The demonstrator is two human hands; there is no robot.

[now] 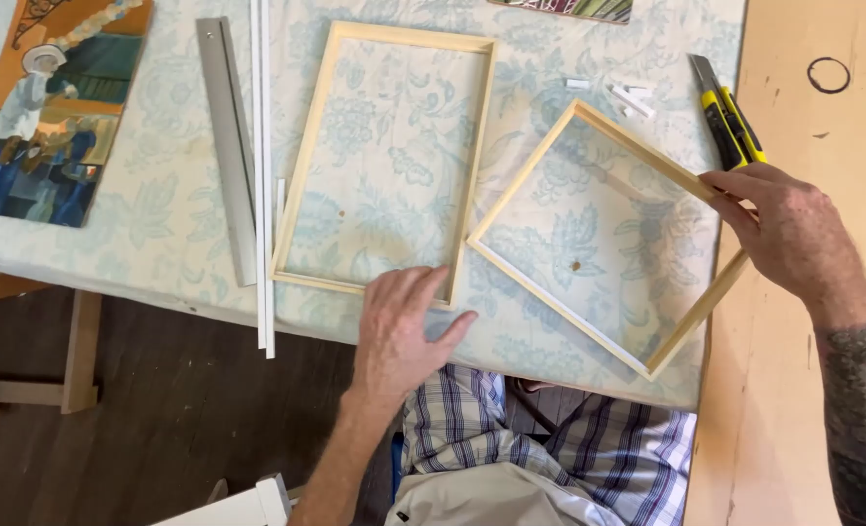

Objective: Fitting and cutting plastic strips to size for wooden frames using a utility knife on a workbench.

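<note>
Two pale wooden frames lie on a light floral tablecloth (160, 224). The upright frame (309, 166) sits near the middle; my left hand (401, 326) rests flat on the cloth with its fingertips at that frame's lower right corner. The second frame (540, 180) is turned diamond-wise to the right. My right hand (784, 234) pinches its right corner between thumb and fingers.
A metal ruler (228, 146) and thin white strips (261, 175) lie left of the frames. A yellow-and-black utility knife (725, 112) and small white pieces (628, 95) lie at the top right. A painting (48, 107) sits at the far left; a bare wooden board (813, 409) runs along the right.
</note>
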